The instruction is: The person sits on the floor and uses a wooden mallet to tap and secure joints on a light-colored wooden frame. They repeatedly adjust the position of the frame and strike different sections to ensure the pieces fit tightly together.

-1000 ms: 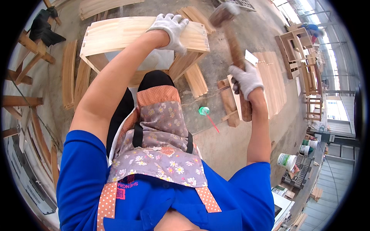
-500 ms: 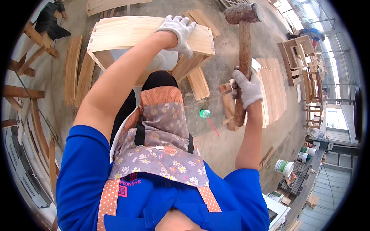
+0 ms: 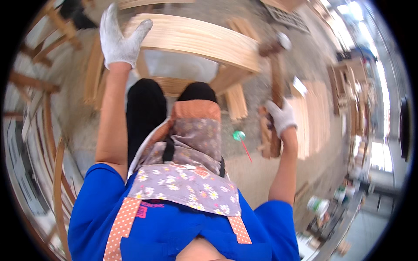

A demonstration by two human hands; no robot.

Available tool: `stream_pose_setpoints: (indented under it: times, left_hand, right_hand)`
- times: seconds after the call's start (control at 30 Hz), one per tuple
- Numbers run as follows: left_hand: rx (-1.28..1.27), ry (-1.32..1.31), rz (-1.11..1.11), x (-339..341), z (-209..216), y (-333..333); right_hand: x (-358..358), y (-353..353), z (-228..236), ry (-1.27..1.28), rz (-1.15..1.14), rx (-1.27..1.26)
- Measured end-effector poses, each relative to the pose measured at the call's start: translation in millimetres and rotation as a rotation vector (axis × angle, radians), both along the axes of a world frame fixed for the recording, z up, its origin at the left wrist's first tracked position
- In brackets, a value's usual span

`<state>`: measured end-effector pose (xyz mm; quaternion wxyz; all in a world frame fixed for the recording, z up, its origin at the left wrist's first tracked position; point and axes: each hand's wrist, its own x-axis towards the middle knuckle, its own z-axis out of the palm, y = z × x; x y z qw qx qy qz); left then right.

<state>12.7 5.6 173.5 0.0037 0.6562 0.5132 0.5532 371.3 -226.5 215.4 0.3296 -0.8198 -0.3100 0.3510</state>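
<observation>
A pale wooden box frame [image 3: 196, 37] stands on the floor in front of my knees, its long top board running left to right. My left hand [image 3: 119, 43], in a light grey glove, is at the left end of that board. Its fingers are stretched out with the thumb spread apart, and it holds nothing; whether it touches the wood I cannot tell. In my gloved right hand [image 3: 282, 116] is a sledgehammer [image 3: 277, 78], gripped low on its brown wooden handle. The hammer stands upright, its blurred head beside the box's right end.
Loose boards [image 3: 236, 102] lie beside the box. A stack of pale boards [image 3: 315, 117] is on the floor to the right, with a green object with a red stick [image 3: 238, 135] nearer me. Wooden trestles [image 3: 39, 85] stand at left, white buckets [image 3: 318, 205] at lower right.
My left hand has moved from the right part of the box's top board to its left end. The hammer, still in my right hand, has come down slightly. The whole view has shifted.
</observation>
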Motion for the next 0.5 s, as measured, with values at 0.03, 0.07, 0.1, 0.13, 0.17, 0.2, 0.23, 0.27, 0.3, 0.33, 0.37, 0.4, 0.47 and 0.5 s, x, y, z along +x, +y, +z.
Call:
stream_pose_setpoints:
  times: [0.03, 0.07, 0.1, 0.13, 0.17, 0.2, 0.23, 0.27, 0.3, 0.33, 0.37, 0.4, 0.47, 0.5]
  left_hand:
    - [-0.084, -0.222, 0.011, -9, -18, 1]
    - [-0.156, -0.446, 0.029, -15, -37, 0]
    - [-0.324, -0.723, -0.09, -14, -45, -3]
    - [-0.369, -0.806, -0.135, -17, -51, -1]
    - [-0.422, -0.856, -0.147, -20, -59, -3]
    - [-0.487, -0.913, -0.183, -8, -53, -8]
    - [-0.462, -0.977, -0.212, -4, -50, -8]
    - [-0.436, -1.038, -0.244, 1, -49, -8]
    - [-0.409, -1.1, -0.285, 5, -51, -6]
    - [-0.454, -1.055, -0.257, 9, -56, -4]
    - [-0.498, -1.009, -0.23, 13, -63, -2]
    - [-0.541, -0.964, -0.209, 18, -68, 1]
    - [-0.585, -1.128, -0.314, 27, -66, 1]
    - [-0.567, -1.147, -0.345, 31, -61, -2]
  right_hand:
    - [1, -5, 1, -0.003, -0.03, 0.0]
    - [3, -7, -1, -0.004, -0.051, 0.0]
    - [7, -11, 5, -0.002, -0.049, 0.0]
    - [5, -10, 12, -0.007, -0.05, 0.0]
    - [-3, -5, 15, 0.021, -0.042, 0.045]
    - [-14, -4, 21, 0.038, -0.058, 0.086]
    - [-25, 0, 29, 0.06, -0.065, 0.127]
    - [-40, 7, 40, 0.081, -0.023, 0.143]
    - [-59, 15, 51, 0.099, 0.014, 0.161]
    - [-78, 22, 58, 0.119, 0.047, 0.178]
    - [-94, 30, 62, 0.075, 0.095, 0.151]
    - [-106, 37, 62, 0.107, 0.121, 0.12]
    - [-131, 55, 59, 0.164, 0.171, 0.094]
    - [-141, 64, 55, 0.234, 0.204, 0.093]
